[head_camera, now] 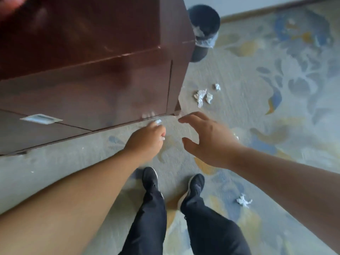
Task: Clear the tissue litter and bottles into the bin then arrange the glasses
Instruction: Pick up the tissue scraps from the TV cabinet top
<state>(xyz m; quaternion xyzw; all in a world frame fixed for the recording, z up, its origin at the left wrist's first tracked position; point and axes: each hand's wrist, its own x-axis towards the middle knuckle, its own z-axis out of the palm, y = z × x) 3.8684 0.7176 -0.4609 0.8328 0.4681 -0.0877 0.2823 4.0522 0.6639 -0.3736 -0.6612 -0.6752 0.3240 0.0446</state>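
Observation:
My left hand [147,138] is curled around a white tissue wad [158,122] whose edges peek out above and beside the fingers. My right hand [204,138] is spread with nothing in it, low over the carpet near the cabinet's bottom corner. Crumpled tissues [201,96] lie on the carpet beyond my right hand, with a smaller piece [217,86] just past them. Another tissue [243,200] lies to the right of my feet. A dark bin [204,21] with a clear liner stands behind the cabinet corner, some tissue visible inside. No bottles or glasses are in view.
A dark brown wooden cabinet [88,76] with a metal recessed handle [41,119] fills the upper left. My two black shoes [173,183] stand on a patterned grey, blue and yellow carpet [266,74]. A skirting board runs along the wall at top right.

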